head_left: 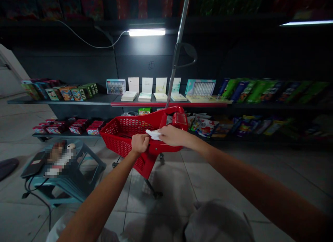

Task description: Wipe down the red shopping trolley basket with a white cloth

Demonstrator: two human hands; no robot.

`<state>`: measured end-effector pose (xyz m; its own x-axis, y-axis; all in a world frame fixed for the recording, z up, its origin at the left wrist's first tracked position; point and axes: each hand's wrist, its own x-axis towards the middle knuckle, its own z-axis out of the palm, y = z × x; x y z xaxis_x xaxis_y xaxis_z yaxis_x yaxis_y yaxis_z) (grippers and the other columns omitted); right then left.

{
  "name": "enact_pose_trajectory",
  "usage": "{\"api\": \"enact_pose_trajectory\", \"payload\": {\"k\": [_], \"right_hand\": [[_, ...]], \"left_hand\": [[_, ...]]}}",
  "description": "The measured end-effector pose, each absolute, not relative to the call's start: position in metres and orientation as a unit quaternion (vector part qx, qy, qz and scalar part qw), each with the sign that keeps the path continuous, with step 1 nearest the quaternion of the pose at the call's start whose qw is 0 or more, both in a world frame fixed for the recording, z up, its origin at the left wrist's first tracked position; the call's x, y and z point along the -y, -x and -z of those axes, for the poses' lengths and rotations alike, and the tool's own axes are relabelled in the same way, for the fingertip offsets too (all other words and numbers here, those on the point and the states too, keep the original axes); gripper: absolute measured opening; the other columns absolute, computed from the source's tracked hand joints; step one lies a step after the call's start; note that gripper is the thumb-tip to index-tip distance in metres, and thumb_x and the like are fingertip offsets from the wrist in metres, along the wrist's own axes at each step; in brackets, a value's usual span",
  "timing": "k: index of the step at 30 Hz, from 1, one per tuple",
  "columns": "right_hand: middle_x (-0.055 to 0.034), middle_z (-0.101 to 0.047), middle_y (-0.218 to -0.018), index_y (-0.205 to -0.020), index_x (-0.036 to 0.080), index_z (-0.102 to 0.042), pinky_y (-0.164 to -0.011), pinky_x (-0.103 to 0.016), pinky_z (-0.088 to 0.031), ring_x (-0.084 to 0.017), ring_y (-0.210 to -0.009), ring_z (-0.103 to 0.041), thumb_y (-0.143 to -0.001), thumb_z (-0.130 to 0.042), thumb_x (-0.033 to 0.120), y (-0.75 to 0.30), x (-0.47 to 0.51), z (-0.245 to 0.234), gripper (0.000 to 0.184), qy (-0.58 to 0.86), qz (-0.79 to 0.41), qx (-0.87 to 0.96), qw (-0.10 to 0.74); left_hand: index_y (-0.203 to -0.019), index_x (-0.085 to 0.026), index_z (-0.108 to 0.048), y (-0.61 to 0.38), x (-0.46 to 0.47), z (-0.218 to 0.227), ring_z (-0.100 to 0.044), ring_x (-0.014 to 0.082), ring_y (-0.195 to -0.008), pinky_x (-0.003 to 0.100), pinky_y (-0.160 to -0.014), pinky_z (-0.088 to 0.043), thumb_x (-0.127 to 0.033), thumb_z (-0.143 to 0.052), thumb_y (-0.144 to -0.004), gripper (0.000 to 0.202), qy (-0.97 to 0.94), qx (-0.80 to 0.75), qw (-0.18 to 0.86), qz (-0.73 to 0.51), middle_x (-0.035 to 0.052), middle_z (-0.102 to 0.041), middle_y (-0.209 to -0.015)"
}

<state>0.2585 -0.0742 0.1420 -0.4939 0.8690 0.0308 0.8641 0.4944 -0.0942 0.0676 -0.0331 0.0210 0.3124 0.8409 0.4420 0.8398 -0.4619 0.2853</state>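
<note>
A red plastic shopping cart [122, 145] with perforated basket walls stands in front of me on dark wheels. My left hand [140, 143] is closed around the cart's near rim. Just to its right, my right hand [171, 135] grips a white cloth [154, 134], pressing it against the top of the cart by the handle end. Part of the cloth sticks out toward my left hand; the rest is hidden under my fingers. A red box-like part [180, 120] of the cart lies just beyond my right hand.
Behind the cart run dark shelves [85, 100] with notebooks [147, 85], small boxes [78, 93] and green bags [256, 92]. A metal pole [179, 35] rises behind the cart. At left stands a blue-grey stool [85, 165] with a dark device and cables.
</note>
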Motion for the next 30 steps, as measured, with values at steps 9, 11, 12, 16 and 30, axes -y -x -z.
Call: {"api": "enact_pose_trajectory", "payload": {"k": [9,11,12,16,30], "right_hand": [[-0.0126,-0.071,-0.103,-0.118,0.014,-0.065,-0.086,-0.035,-0.049,-0.023,-0.097,-0.062,-0.099,-0.04,0.034,-0.343,-0.036,-0.191,0.036,0.533,0.037,0.614,0.581],[-0.0141,-0.065,-0.127,-0.132,0.017,-0.059,-0.101,-0.039,-0.044,-0.025,-0.116,-0.058,-0.097,-0.041,0.025,-0.359,-0.047,-0.189,0.04,0.516,0.112,0.636,0.563],[-0.014,-0.061,-0.135,-0.135,0.017,-0.058,-0.107,-0.041,-0.041,-0.025,-0.123,-0.055,-0.095,-0.043,0.021,-0.367,-0.051,-0.185,0.043,0.511,0.132,0.666,0.527],[-0.0168,-0.061,-0.137,-0.129,0.01,-0.065,-0.112,-0.035,-0.036,-0.023,-0.125,-0.057,-0.09,-0.049,0.01,-0.387,-0.067,-0.154,0.042,0.583,0.051,0.754,0.298],[-0.0088,-0.066,-0.133,-0.142,0.021,-0.058,-0.105,-0.041,-0.047,-0.029,-0.122,-0.063,-0.095,-0.047,0.029,-0.381,0.037,-0.081,0.05,0.635,-0.052,0.67,0.381]], "left_hand": [[-0.066,-0.022,-0.058,-0.07,0.036,-0.015,-0.057,0.0177,-0.063,0.03,-0.064,-0.029,-0.031,-0.032,-0.092,0.038,-0.803,-0.507,-0.012,-0.315,0.005,-0.063,-0.063],[-0.065,-0.022,-0.056,-0.072,0.034,-0.015,-0.056,0.0173,-0.062,0.03,-0.064,-0.028,-0.031,-0.031,-0.092,0.037,-0.804,-0.504,-0.013,-0.317,0.0044,-0.062,-0.062],[-0.065,-0.022,-0.055,-0.073,0.034,-0.015,-0.056,0.0172,-0.062,0.03,-0.064,-0.028,-0.031,-0.031,-0.092,0.037,-0.805,-0.502,-0.013,-0.316,0.0042,-0.062,-0.062],[-0.065,-0.022,-0.055,-0.074,0.032,-0.015,-0.057,0.0171,-0.063,0.03,-0.064,-0.028,-0.03,-0.033,-0.091,0.035,-0.809,-0.503,-0.014,-0.305,0.0037,-0.063,-0.063],[-0.066,-0.021,-0.06,-0.073,0.028,-0.017,-0.059,0.0187,-0.065,0.031,-0.064,-0.028,-0.029,-0.034,-0.091,0.037,-0.8,-0.524,-0.031,-0.291,0.0057,-0.064,-0.065]]}}
